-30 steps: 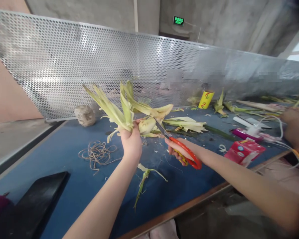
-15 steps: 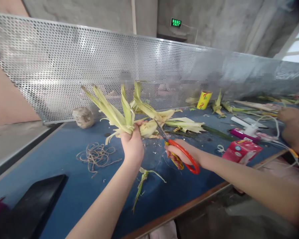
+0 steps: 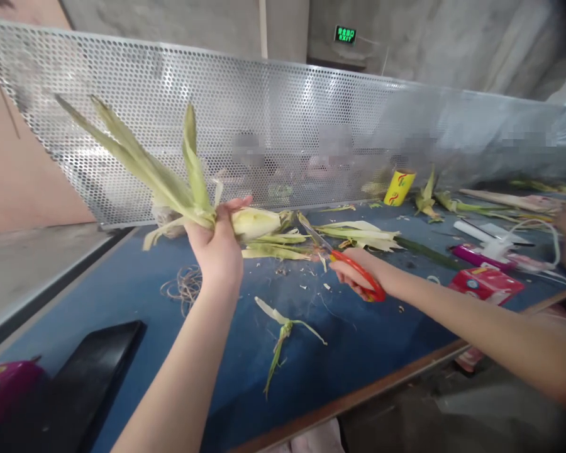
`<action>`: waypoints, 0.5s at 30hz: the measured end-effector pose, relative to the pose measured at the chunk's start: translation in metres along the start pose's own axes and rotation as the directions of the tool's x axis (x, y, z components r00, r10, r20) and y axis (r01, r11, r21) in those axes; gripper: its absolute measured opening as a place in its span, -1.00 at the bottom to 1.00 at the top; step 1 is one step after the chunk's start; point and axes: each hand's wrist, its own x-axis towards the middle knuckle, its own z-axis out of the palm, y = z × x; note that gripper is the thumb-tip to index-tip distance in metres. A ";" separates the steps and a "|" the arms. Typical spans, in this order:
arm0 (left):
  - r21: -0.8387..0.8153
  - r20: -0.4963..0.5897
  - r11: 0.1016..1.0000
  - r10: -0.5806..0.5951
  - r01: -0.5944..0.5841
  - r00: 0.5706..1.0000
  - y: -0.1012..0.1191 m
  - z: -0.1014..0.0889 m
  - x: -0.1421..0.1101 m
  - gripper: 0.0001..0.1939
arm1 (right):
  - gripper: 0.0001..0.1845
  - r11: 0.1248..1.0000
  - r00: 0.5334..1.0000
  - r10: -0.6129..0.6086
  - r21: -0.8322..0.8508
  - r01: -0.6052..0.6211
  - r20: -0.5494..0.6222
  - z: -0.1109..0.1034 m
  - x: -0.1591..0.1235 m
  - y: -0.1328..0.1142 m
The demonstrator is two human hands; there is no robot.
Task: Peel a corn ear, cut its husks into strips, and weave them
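Evidently, the blue counter (image 3: pixel 344 352), brown along its near edge, stands before a perforated metal screen (image 3: pixel 146 138); beyond are a grey concrete wall (image 3: pixel 429 38) and a lit green exit sign (image 3: pixel 345 34). The left hand (image 3: pixel 217 251) has its fingers clamped on a pale green corn-husk bundle (image 3: pixel 257 223), raised over the counter. The right hand (image 3: pixel 353 270) has its fingers closed round orange-red-handled scissors (image 3: pixel 376 290). Surface littered: tangled brown twine (image 3: pixel 182 289), green husk scrap (image 3: pixel 285 328), yellow printed cylinder (image 3: pixel 399 187), red packet (image 3: pixel 485 284).
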 end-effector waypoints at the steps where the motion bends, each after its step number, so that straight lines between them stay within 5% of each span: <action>1: -0.015 -0.015 1.000 -0.020 0.019 1.000 0.001 -0.002 0.001 -0.83 | -0.72 0.999 0.999 0.032 0.011 -0.032 -0.012 -0.002 0.002 -0.002; 5: -0.200 -0.082 0.933 -0.320 0.299 0.944 0.006 -0.003 0.005 -0.82 | -0.65 0.995 0.994 0.065 -0.070 -0.071 -0.085 -0.007 0.008 0.000; 9: -0.423 -0.005 0.703 -0.633 0.572 0.774 0.012 -0.005 0.011 -0.72 | -0.58 0.905 0.974 -0.167 -0.415 0.090 -0.151 -0.008 0.014 0.013; 11: -0.532 0.035 0.594 -0.697 0.604 0.716 0.015 -0.008 0.011 -0.65 | -0.56 0.790 0.956 -0.271 -0.593 0.155 -0.112 -0.006 0.016 0.019; 15: -0.654 0.183 0.437 -0.701 0.618 0.689 0.020 -0.011 0.003 -0.62 | -0.48 0.715 0.973 -0.228 -0.683 0.149 -0.026 -0.001 0.019 0.020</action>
